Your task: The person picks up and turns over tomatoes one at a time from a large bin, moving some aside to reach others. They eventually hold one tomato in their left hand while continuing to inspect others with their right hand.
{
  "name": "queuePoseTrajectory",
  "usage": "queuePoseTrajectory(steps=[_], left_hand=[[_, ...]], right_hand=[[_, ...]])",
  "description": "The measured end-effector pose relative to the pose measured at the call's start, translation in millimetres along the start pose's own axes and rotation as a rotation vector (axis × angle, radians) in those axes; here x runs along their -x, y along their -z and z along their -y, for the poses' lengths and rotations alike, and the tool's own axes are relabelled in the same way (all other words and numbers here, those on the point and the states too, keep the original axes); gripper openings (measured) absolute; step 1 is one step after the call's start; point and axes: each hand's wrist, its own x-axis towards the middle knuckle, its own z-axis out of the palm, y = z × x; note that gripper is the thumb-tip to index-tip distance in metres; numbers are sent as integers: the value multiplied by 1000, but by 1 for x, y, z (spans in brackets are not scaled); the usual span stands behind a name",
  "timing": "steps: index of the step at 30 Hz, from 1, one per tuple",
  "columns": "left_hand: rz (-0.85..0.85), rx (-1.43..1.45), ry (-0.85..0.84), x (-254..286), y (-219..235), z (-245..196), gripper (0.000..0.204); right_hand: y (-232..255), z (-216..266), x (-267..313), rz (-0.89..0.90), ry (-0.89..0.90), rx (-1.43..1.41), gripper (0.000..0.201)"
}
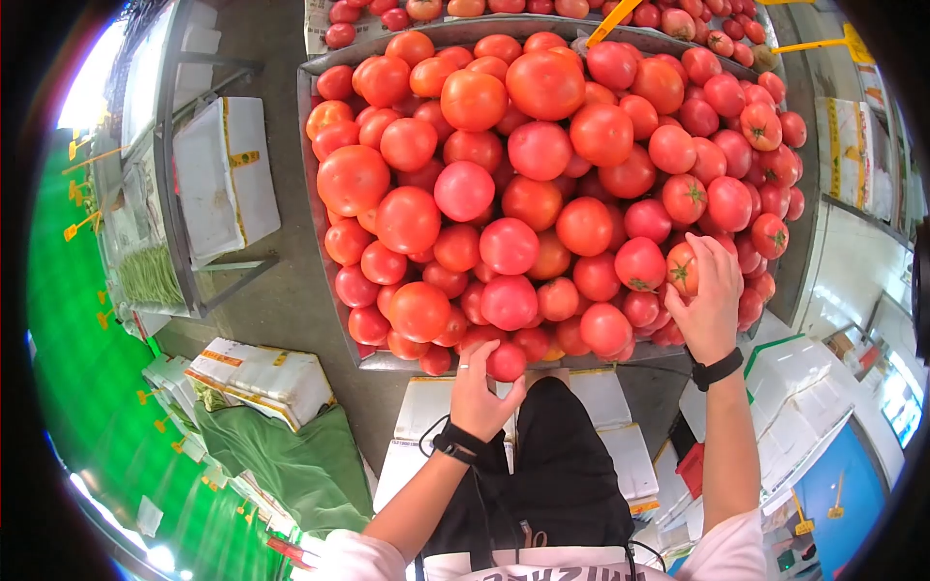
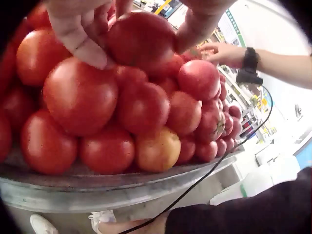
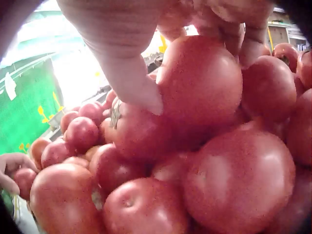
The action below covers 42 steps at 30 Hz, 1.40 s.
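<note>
Red tomatoes (image 1: 511, 246) lie heaped in a metal-edged tray (image 1: 378, 362). At the tray's near edge the left hand (image 1: 480, 392) curls thumb and fingers round a small tomato (image 1: 507, 361); the left wrist view shows this tomato (image 2: 141, 40) between them. Over the right part of the heap, the right hand (image 1: 710, 302) has its fingers and thumb round a tomato with a green stem end (image 1: 682, 269). In the right wrist view the thumb lies against a tomato (image 3: 200, 73), with the fingers partly cut off above.
White foam boxes (image 1: 257, 382) and a green cloth (image 1: 281, 460) lie at the left. More foam boxes (image 1: 794, 407) stand at the right. Yellow tag holders (image 1: 614, 21) rise at the tray's far side. Another batch of tomatoes (image 1: 678, 23) lies beyond it.
</note>
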Motion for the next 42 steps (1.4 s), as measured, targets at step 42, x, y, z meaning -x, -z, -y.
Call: queuePoseTrajectory(steps=[42], left_hand=[[101,-662,-357,-104,-20,-108,76]], right_hand=[[-23,41,-10,49,-287,-233,55]])
